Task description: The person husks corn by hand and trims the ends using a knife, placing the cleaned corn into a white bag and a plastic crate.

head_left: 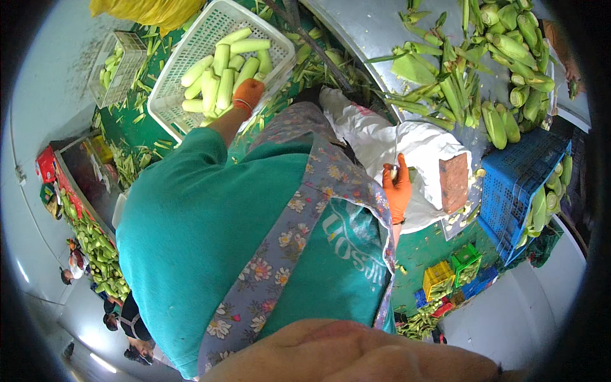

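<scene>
My left hand [248, 94], in an orange glove, reaches into a white plastic basket [167, 76] and touches the pale green corn ears [226, 88] piled there. Its fingertips are hidden, so I cannot tell whether it grips one. My right hand [398, 194], also orange-gloved, is closed round the handle of a small knife [394, 170], its thin blade pointing away from me. Beneath the knife lies a white sack or cloth [417, 149], draped at the edge of a metal table [356, 28]. A reddish brick [454, 183] rests on the white material.
Unhusked corn [515, 48] and loose husks [439, 76] cover the table's right side. A blue crate [519, 191] with corn stands at the right. Husk scraps litter the green floor [127, 124] around a smaller white crate [118, 69]. Another person's hand [569, 70] shows at the far right.
</scene>
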`<state>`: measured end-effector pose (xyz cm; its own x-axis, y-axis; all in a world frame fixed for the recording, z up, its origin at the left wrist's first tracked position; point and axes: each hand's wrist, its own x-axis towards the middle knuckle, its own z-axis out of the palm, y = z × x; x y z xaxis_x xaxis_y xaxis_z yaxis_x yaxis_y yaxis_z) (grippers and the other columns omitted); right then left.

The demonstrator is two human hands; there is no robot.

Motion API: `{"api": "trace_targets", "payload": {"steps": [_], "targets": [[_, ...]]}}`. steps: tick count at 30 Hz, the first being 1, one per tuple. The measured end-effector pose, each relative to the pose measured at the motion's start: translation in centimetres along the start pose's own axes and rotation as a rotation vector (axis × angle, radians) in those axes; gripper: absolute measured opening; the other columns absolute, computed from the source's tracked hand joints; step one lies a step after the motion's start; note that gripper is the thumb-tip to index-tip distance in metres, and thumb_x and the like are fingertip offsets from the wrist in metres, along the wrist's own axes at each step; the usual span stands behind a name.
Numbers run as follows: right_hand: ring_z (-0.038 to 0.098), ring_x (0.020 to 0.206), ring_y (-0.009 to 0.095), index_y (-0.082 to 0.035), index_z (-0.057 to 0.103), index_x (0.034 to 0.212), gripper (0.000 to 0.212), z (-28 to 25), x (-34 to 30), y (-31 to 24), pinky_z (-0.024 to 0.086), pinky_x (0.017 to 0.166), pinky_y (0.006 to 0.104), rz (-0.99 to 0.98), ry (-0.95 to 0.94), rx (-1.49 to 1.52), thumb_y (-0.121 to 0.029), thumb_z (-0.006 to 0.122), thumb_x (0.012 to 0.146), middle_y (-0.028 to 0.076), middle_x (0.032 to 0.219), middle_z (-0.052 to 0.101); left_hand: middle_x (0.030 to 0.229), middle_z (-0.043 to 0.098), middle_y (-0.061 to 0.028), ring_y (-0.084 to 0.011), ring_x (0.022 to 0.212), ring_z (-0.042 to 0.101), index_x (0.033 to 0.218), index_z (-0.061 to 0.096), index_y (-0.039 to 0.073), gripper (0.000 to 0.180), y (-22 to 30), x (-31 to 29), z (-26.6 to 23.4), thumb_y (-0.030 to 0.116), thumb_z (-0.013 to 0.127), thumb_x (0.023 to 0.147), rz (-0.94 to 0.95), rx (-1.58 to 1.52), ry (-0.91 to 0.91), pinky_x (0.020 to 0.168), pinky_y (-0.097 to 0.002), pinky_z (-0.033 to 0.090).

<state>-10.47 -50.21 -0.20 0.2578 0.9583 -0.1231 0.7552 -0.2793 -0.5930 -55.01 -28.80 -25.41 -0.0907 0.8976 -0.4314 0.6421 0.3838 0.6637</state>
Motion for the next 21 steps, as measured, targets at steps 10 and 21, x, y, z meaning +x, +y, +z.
{"api": "trace_targets", "payload": {"steps": [10, 21], "targets": [[0.053, 0.075, 0.007, -0.005, 0.043, 0.149, 0.057, -5.8, 8.3, -4.1, 0.046, 0.065, 0.0214, -0.063, 0.007, -0.110, -0.003, 0.061, 0.095, 0.005, 0.114, 0.063, 0.097, 0.069, -0.0166, -0.0308, 0.086, 0.066, 0.105, 0.071, 0.006, 0.028, 47.3, 15.5, 0.1, 0.028, 0.069, 0.086, 1.074, -0.098, 0.306, 0.074, -0.0401, 0.052], [0.060, 0.103, 0.011, -0.001, 0.056, 0.137, 0.048, -7.1, 13.4, -4.4, 0.048, 0.087, 0.0250, 0.641, 0.272, 0.531, -0.009, 0.069, 0.092, 0.009, 0.129, 0.065, 0.096, 0.071, -0.0205, -0.0358, 0.089, 0.068, 0.104, 0.069, -0.001, 0.038, 70.0, 34.7, 22.0, 0.028, 0.074, 0.080, 0.504, -0.475, -0.304, 0.078, -0.0440, 0.054]]}}
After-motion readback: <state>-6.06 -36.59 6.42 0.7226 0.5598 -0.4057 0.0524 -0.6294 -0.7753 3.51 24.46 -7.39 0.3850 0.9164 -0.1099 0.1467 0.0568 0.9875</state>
